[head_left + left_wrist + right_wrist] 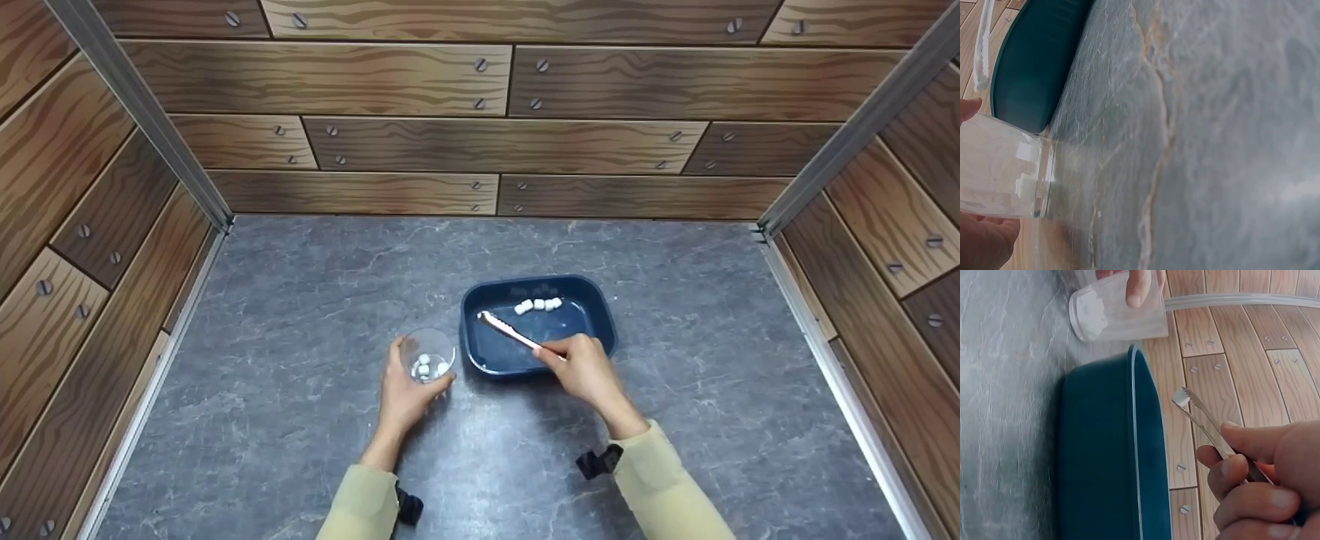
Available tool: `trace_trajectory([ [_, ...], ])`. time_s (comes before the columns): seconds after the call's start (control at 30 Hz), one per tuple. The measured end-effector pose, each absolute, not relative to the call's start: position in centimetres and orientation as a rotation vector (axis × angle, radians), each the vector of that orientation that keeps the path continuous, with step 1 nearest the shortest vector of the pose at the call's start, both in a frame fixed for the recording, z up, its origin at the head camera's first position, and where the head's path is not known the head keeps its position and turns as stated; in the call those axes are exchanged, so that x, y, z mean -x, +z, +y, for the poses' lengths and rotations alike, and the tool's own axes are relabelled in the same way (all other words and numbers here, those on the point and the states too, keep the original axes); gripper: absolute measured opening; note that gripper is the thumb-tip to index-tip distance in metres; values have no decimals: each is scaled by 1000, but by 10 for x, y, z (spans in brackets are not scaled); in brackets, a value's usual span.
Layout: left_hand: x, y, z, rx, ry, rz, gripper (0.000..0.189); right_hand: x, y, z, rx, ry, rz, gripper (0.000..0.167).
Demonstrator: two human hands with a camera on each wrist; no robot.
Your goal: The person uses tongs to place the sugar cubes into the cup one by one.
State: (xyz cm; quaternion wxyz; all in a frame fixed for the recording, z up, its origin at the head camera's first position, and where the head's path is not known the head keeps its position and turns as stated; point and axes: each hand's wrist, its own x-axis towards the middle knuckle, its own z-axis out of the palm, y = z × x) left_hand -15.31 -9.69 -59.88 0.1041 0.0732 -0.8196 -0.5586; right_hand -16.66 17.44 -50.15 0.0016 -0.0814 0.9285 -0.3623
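My left hand (pixel 406 391) holds a clear plastic cup (pixel 429 343) upright, thumb and fingers around its sides. Several small white marshmallow-like pieces (pixel 424 369) lie at the bottom of the cup. My right hand (pixel 589 370) grips metal tongs (pixel 511 331), their tips above the left part of a dark blue tub (pixel 609 330). Between the tips, in the right wrist view, shows a small whitish piece (pixel 1181 397). Inside the tub, a short row of white pieces (pixel 539 304) lies near the far wall.
Grey marble-patterned flooring (pixel 315 300) spreads around the tub and cup. Wood-plank-patterned panels (pixel 405 142) stand at the back and on both sides, with metal corner posts (pixel 161 127) between them.
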Motion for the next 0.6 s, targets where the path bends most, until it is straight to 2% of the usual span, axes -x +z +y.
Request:
trace_trajectory([
  [0.6,152,-599,-96,-213,-1640,-2401,96,155,-495,158,387,-1237,2813,14],
])
